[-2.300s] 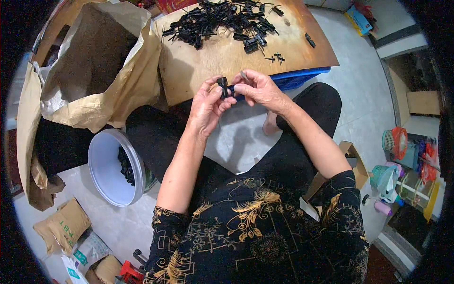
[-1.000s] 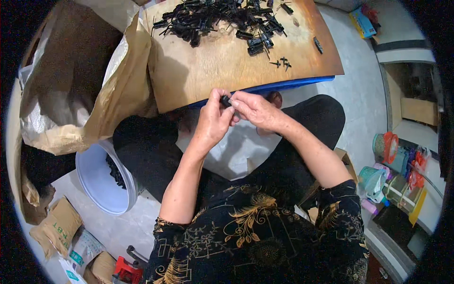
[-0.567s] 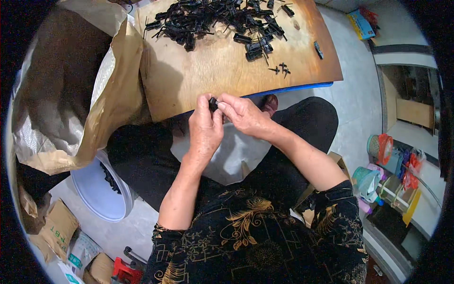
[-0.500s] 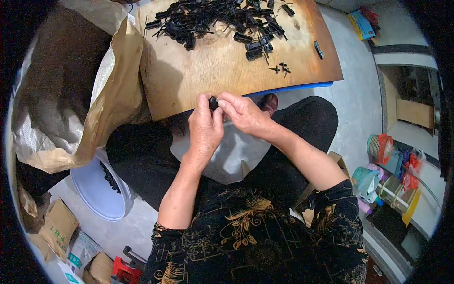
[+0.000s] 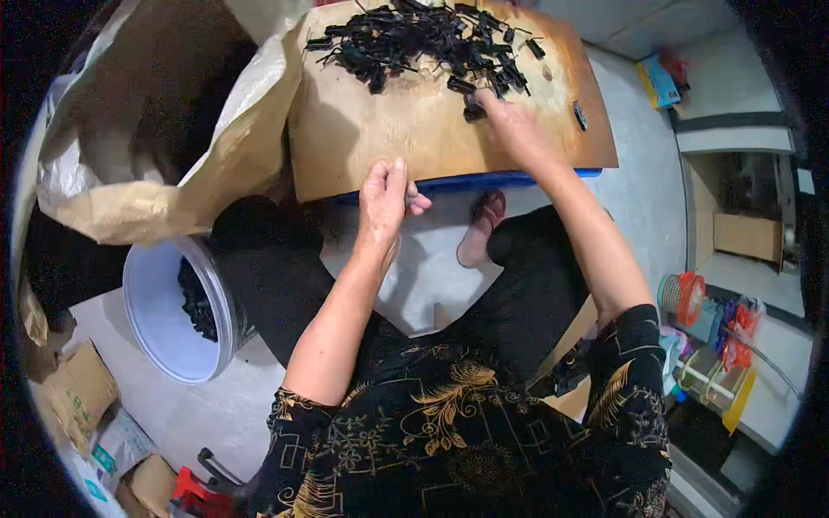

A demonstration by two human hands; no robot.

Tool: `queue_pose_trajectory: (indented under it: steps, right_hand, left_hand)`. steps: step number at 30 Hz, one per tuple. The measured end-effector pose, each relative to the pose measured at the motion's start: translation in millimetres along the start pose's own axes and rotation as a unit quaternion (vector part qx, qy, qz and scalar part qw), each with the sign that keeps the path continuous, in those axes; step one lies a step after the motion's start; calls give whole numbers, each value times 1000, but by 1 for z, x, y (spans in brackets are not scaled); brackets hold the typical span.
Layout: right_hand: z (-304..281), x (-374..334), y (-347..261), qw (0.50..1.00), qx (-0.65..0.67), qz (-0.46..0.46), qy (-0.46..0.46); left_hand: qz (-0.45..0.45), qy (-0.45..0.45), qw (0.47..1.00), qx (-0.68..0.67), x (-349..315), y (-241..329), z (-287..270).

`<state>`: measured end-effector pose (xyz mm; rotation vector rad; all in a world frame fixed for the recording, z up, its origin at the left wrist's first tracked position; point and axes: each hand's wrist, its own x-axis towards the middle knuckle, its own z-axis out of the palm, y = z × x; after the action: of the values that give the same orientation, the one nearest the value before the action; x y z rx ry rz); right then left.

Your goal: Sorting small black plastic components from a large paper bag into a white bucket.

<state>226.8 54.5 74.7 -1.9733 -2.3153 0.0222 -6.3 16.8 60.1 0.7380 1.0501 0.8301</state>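
Many small black plastic parts [image 5: 397, 41] with thin prongs lie heaped on the far side of a wooden board [image 5: 363, 142]. My right hand [image 5: 515, 129] stretches over the board, its fingers closed at a black plastic part [image 5: 473, 109] on the near edge of the heap. By the board's front edge is my left hand [image 5: 385, 200], held above my lap with thumb upright and fingers curled in. Whatever lies within those fingers is hidden.
A large woven sack [image 5: 250, 112] gapes open at the board's left. Below it, a white bucket [image 5: 142, 319] holds black pieces. A small bluish object [image 5: 579, 115] rests near the board's right edge. Shelving with baskets [image 5: 682, 293] stands at the right.
My hands were together over a small black piece; now they are apart. The right one has moved forward to the heap, while the left stays near the board's edge. The view has shifted slightly.
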Motion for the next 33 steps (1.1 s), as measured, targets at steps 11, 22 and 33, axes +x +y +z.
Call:
queue_pose_trajectory:
  steps: [11, 22, 33]
  right_hand:
    - [18, 19, -12, 987, 153, 26, 45]
    - [-10, -24, -88, 864, 439, 114, -219]
    - [-3, -65, -99, 645, 705, 212, -205]
  left_hand:
    - [-1, -18, 1000, -11, 4, -18, -11]
    - [245, -83, 947, 193, -2, -14, -12]
    - [148, -169, 957, 185, 1, -22, -15]
